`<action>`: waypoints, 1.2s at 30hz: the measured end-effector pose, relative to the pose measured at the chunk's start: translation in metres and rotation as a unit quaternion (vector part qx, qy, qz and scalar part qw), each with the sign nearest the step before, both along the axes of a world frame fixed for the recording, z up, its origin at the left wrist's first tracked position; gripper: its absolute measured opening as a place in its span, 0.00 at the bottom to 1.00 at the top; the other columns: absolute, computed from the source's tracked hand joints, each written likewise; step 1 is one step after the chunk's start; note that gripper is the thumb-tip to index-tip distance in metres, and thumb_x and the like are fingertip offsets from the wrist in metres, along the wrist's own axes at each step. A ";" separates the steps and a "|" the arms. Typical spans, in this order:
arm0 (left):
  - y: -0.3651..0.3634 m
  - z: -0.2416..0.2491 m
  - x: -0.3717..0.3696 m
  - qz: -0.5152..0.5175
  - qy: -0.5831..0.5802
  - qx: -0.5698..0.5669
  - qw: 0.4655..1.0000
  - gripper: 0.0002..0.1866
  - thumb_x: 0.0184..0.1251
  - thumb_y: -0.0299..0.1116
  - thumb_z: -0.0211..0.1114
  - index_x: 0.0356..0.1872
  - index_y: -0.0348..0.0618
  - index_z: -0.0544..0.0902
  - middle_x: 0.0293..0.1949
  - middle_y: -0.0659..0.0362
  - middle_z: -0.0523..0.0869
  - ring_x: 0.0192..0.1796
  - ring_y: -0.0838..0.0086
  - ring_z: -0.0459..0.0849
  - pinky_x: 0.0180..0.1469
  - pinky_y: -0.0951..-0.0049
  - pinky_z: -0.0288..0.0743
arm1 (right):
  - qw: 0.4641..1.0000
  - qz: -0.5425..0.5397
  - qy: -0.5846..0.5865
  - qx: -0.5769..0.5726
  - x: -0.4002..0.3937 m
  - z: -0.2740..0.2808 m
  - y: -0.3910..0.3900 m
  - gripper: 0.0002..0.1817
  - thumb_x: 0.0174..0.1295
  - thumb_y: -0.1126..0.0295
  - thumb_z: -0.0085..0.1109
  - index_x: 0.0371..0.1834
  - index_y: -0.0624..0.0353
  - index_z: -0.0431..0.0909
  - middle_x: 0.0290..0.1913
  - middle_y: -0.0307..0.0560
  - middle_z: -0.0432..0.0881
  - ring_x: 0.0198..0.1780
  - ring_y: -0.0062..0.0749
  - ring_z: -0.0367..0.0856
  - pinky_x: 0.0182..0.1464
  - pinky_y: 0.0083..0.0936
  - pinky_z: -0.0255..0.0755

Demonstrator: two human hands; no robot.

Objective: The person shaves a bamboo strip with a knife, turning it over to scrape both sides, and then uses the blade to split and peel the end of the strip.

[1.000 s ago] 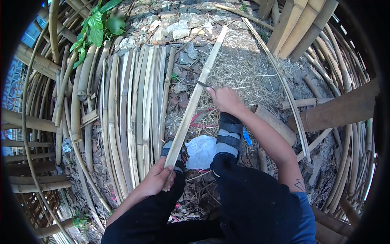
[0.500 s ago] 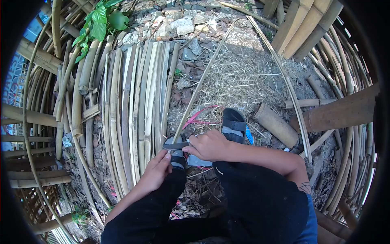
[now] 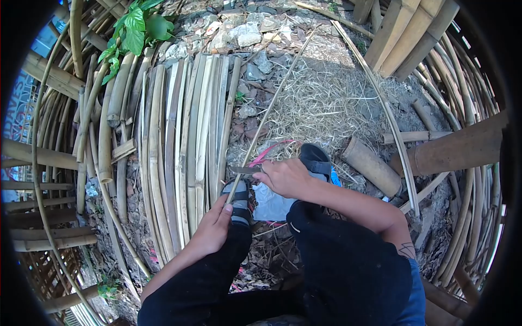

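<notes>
My left hand (image 3: 213, 227) is closed around the near end of a long, thin bamboo strip (image 3: 265, 119), just above my left sandal (image 3: 242, 204). The strip slants away from me over the ground, its far end among the stones. My right hand (image 3: 285, 178) grips a knife (image 3: 246, 170), whose blade points left and lies across the strip a short way beyond my left hand. The knife's handle is mostly hidden in my fingers. Below my right hand a pale sheet (image 3: 270, 203) lies between my feet, with a pink ribbon (image 3: 266, 152) just beyond it.
A row of split bamboo slats (image 3: 187, 146) lies to the left. Pale shavings (image 3: 321, 103) cover the ground ahead. On the right are another long strip (image 3: 383, 103), a short bamboo piece (image 3: 372, 165) and a thick pole (image 3: 457, 144). Stones (image 3: 244, 33) lie at the back.
My right hand and the knife have moved away from me along the strip, widening the gap to my left hand. My left hand has stayed nearly in place. More of the pale sheet shows.
</notes>
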State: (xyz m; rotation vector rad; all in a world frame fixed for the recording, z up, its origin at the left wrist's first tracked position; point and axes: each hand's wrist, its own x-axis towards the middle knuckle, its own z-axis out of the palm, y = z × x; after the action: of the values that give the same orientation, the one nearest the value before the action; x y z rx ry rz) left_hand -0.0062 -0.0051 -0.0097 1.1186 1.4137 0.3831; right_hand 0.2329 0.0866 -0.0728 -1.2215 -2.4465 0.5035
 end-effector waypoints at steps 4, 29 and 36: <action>-0.001 -0.003 -0.003 -0.039 0.067 0.019 0.997 0.23 0.82 0.42 0.45 0.68 0.37 0.66 0.28 0.54 0.78 0.30 0.69 0.77 0.36 0.67 0.71 | 0.998 -0.054 -0.026 -0.002 0.009 -0.001 0.014 0.26 0.73 0.48 0.46 0.31 0.61 0.80 0.20 0.55 0.82 0.22 0.52 0.83 0.25 0.44 0.76; -0.003 -0.004 -0.003 -0.001 -0.011 -0.038 0.999 0.23 0.82 0.43 0.46 0.68 0.39 0.66 0.24 0.63 0.71 0.27 0.79 0.70 0.31 0.75 0.68 | 0.942 -0.269 -0.170 -0.106 0.081 -0.020 0.160 0.36 0.77 0.45 0.29 0.39 0.62 0.85 0.38 0.64 0.86 0.44 0.58 0.86 0.47 0.49 0.79; -0.005 -0.002 -0.001 0.041 -0.050 -0.063 0.996 0.22 0.82 0.43 0.46 0.68 0.41 0.66 0.24 0.66 0.69 0.25 0.81 0.67 0.27 0.78 0.65 | 0.710 -0.307 0.472 -0.422 0.077 -0.041 0.156 0.32 0.75 0.40 0.34 0.22 0.52 0.68 0.19 0.40 0.68 0.19 0.28 0.64 0.25 0.28 0.61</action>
State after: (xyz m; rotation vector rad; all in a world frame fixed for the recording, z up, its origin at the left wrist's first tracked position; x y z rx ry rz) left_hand -0.0077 -0.0099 -0.0115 0.9285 1.3783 0.3967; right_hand 0.3100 0.2424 -0.1139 -1.4231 -0.8118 1.6141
